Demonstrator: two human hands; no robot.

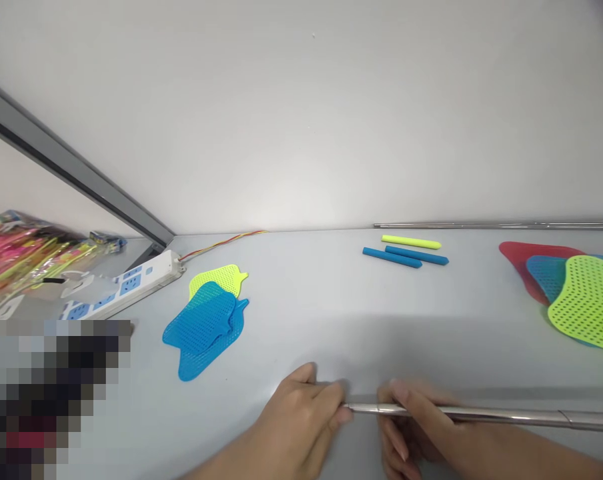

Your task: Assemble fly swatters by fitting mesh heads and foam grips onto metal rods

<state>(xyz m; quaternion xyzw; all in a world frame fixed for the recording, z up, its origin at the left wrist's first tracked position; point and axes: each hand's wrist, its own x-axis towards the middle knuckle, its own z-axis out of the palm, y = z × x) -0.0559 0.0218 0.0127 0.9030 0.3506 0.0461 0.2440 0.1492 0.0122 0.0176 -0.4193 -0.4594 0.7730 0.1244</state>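
Near the table's front edge a thin silver telescopic rod (501,416) lies almost level, running off to the right. My right hand (416,427) has its fingers wrapped round the rod near its left end. My left hand (306,410) is closed in a pinch on the rod's left tip. Blue and yellow-green mesh swatter heads (206,320) lie stacked to the left, well apart from both hands.
Two blue handle sleeves (396,257) and a yellow one (410,242) lie at the back. More mesh heads, red, blue and yellow-green (586,300), sit at the right edge. A white power strip (126,287) and packaged coloured items (26,257) are at the left. Another long rod (496,225) lies along the wall.
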